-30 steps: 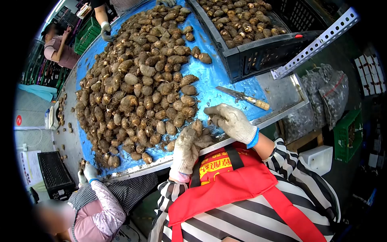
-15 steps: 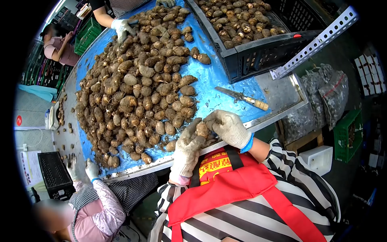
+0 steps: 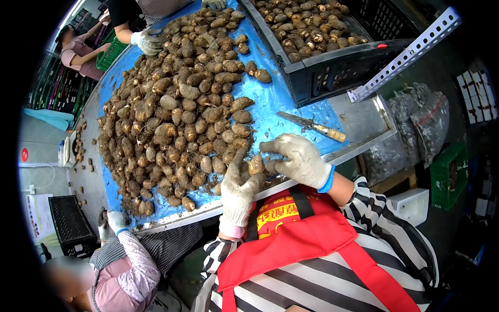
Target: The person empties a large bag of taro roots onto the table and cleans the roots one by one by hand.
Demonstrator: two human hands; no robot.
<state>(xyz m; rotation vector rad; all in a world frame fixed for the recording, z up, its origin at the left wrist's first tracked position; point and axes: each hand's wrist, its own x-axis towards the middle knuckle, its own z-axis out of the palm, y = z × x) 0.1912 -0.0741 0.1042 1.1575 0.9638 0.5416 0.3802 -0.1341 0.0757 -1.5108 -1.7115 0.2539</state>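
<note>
My left hand [image 3: 240, 190], in a soiled white glove, is at the near table edge with thumb and forefinger spread apart. Beside that thumb stands a small brown taro [image 3: 255, 165]; whether it touches the glove I cannot tell. To its right my right hand [image 3: 301, 161], gloved with a blue cuff, is open, its fingers apart and pointing at the taro. A large heap of taros [image 3: 171, 125], rough and rooty, covers the blue sheet [image 3: 273, 132] beyond my left hand. A wooden-handled knife [image 3: 312, 126] lies on the sheet beyond my right hand.
A black crate [image 3: 332, 73] of taros stands at the back right, beside a perforated metal post [image 3: 410, 54]. Co-workers' gloved hands are at the heap's far side [image 3: 148, 41] and at the left table edge [image 3: 115, 221]. Plastic bags [image 3: 426, 125] lie to the right.
My hands have spread apart around the taro; my right hand has lifted off it. The far co-worker's hand has drawn back left, and the left co-worker's hands have come together.
</note>
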